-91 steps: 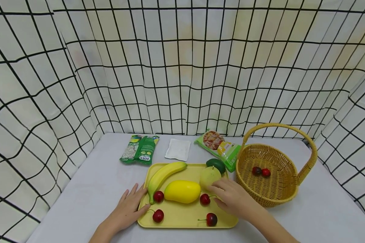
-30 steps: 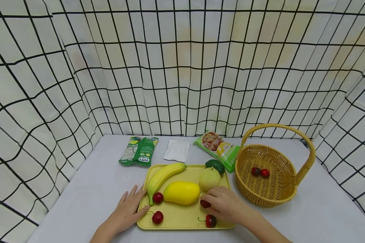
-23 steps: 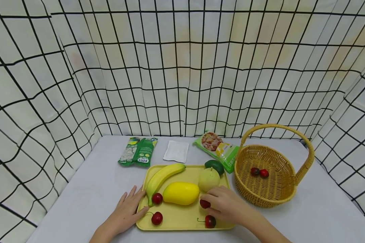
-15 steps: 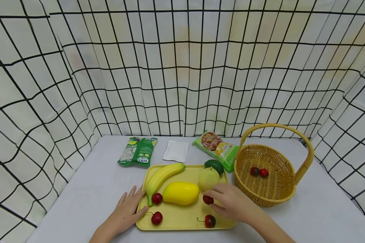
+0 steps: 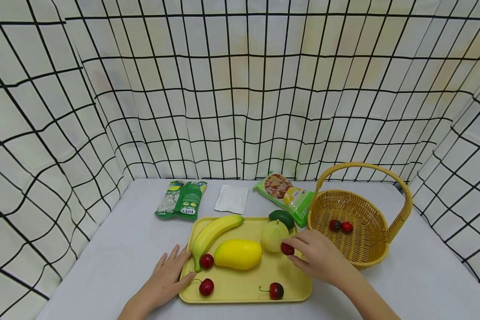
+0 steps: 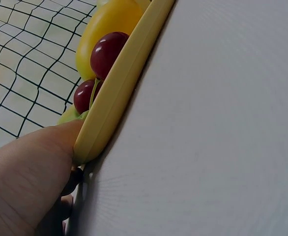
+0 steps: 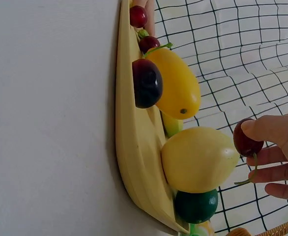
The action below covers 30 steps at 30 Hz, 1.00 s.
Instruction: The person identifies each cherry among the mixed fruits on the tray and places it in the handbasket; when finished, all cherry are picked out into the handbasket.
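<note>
A dark red cherry (image 5: 287,249) is pinched between thumb and fingers of my right hand (image 5: 318,258), up off the tray beside the pear (image 5: 274,236). In the right wrist view its green stem hangs down from the cherry (image 7: 247,138). My left hand (image 5: 164,278) lies with fingers straight along the left edge of the yellow tray (image 5: 240,295), its thumb on the rim. On the tray lie a banana (image 5: 212,238), a mango (image 5: 238,254), a dark green avocado-like fruit (image 5: 282,218) and three more cherries, one at the front right (image 5: 276,291).
A wicker basket (image 5: 378,255) with a tall handle stands to the right, holding two cherries (image 5: 341,226). Behind the tray lie a green snack packet (image 5: 182,199), a white sachet (image 5: 231,199) and a green and yellow bag (image 5: 300,202). Black-gridded white cloth surrounds the table.
My right hand has taken hold of the cherry near the mango, lifted it and carried it right, toward the basket. The left hand stays at the tray's edge.
</note>
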Tool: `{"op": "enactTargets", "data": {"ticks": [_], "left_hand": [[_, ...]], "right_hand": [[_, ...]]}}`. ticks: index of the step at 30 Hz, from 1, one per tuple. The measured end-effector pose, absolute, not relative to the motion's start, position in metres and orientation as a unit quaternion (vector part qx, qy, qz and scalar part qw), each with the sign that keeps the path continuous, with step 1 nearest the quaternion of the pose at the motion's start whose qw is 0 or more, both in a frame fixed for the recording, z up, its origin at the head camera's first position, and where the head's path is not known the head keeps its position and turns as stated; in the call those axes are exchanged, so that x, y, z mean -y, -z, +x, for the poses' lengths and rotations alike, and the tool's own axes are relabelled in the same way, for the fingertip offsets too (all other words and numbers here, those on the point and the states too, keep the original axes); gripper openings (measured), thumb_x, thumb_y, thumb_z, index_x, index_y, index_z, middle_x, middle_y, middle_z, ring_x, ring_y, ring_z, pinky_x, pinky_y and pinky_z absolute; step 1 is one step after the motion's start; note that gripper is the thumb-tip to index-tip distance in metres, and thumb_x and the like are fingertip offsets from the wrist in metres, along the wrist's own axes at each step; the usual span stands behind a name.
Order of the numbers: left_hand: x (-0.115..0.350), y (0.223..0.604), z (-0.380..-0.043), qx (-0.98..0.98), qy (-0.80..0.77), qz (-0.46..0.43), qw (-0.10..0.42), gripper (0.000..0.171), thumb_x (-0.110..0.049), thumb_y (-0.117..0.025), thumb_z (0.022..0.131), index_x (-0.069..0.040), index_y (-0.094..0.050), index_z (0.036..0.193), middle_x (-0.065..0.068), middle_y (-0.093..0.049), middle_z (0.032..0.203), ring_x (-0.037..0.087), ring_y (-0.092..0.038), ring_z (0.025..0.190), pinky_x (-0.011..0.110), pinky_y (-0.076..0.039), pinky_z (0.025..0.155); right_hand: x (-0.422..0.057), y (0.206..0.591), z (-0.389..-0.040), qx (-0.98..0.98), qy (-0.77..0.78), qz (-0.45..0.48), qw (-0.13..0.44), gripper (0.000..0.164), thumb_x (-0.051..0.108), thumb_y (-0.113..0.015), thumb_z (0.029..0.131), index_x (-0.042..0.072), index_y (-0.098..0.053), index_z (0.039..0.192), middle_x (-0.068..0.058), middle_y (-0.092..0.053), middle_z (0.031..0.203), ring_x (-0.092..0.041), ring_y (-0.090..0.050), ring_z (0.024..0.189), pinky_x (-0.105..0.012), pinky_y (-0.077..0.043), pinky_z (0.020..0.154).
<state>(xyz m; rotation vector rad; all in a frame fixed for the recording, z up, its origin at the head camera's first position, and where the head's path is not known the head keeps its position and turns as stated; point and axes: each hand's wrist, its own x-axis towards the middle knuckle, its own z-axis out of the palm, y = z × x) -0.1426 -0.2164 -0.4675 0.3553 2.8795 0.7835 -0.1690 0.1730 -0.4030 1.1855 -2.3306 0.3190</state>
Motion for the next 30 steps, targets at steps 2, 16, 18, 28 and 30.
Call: {"op": "enactTargets", "data": {"ticks": [2,16,18,28,30], "left_hand": [[0.217,0.468,-0.142,-0.956,-0.259,0.118,0.068,0.073,-0.055,-0.048,0.088,-0.002,-0.038,0.138,0.017,-0.029,0.145,0.038,-0.011,0.136,0.057,-0.002,0.106],[0.217,0.467,-0.142,-0.956,-0.261,0.115,0.072,0.073,-0.055,-0.048,0.088,-0.002,-0.038,0.138,0.017,-0.030,0.145,0.038,-0.011,0.136,0.057,-0.002,0.106],[0.217,0.468,-0.142,-0.956,-0.260,0.116,0.072,0.073,-0.055,-0.048,0.088,-0.003,-0.038,0.138,0.017,-0.029,0.146,0.037,-0.010,0.136,0.057,-0.002,0.106],[0.217,0.469,-0.143,-0.957,-0.256,0.120,0.068,0.074,-0.056,-0.046,0.088,-0.003,-0.038,0.138,0.016,-0.029,0.146,0.037,-0.011,0.136,0.056,-0.002,0.106],[0.217,0.469,-0.142,-0.956,-0.258,0.120,0.066,0.073,-0.056,-0.047,0.088,-0.003,-0.038,0.138,0.016,-0.030,0.146,0.037,-0.011,0.136,0.056,-0.002,0.106]], "right_hand": [[-0.176,0.401,-0.170,0.856,-0.114,0.432,0.261,0.035,0.021,-0.079,0.070,0.016,-0.066,0.102,0.008,-0.061,0.089,-0.008,-0.056,0.080,-0.028,-0.049,0.070],[-0.200,0.389,-0.171,0.875,-0.096,0.389,0.270,0.036,0.023,-0.076,0.073,0.013,-0.066,0.106,0.002,-0.064,0.092,-0.013,-0.058,0.085,-0.033,-0.050,0.072],[-0.203,0.387,-0.171,0.880,-0.090,0.380,0.269,0.037,0.021,-0.077,0.070,0.013,-0.066,0.104,0.002,-0.063,0.091,-0.013,-0.058,0.085,-0.033,-0.049,0.071],[-0.224,0.381,-0.180,0.887,-0.075,0.348,0.295,0.040,0.016,-0.080,0.065,0.010,-0.066,0.102,0.001,-0.063,0.085,-0.015,-0.058,0.076,-0.035,-0.050,0.065],[-0.230,0.382,-0.182,0.890,-0.075,0.341,0.294,0.040,0.016,-0.079,0.066,0.010,-0.065,0.102,0.001,-0.063,0.085,-0.016,-0.059,0.076,-0.037,-0.051,0.066]]}}
